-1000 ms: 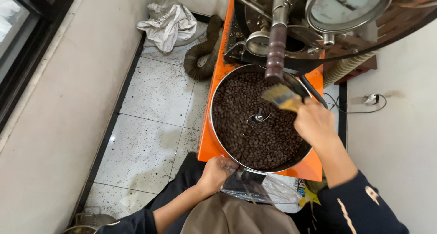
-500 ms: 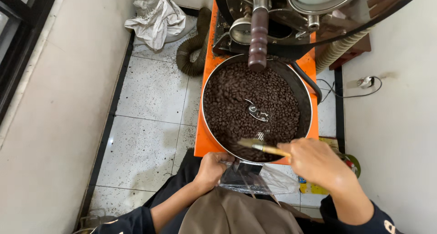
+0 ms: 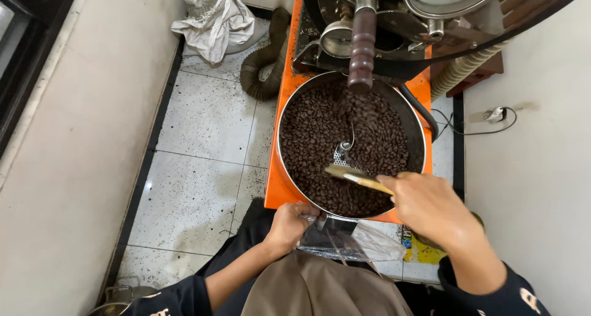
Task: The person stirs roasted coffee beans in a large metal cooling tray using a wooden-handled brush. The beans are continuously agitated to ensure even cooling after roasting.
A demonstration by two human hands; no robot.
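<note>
Brushing roasted beans in the cooling tray

The right hand grips a wooden brush over the dark beans at the round tray's near edge; the left hand pinches a clear plastic bag just under the rim.

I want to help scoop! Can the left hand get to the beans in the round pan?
Probably yes. The left hand sits at the pan's near rim, and the beans lie open, uncovered.

Beans fill the round tray (brush above them), bag below its rim, hose to its left.
</note>
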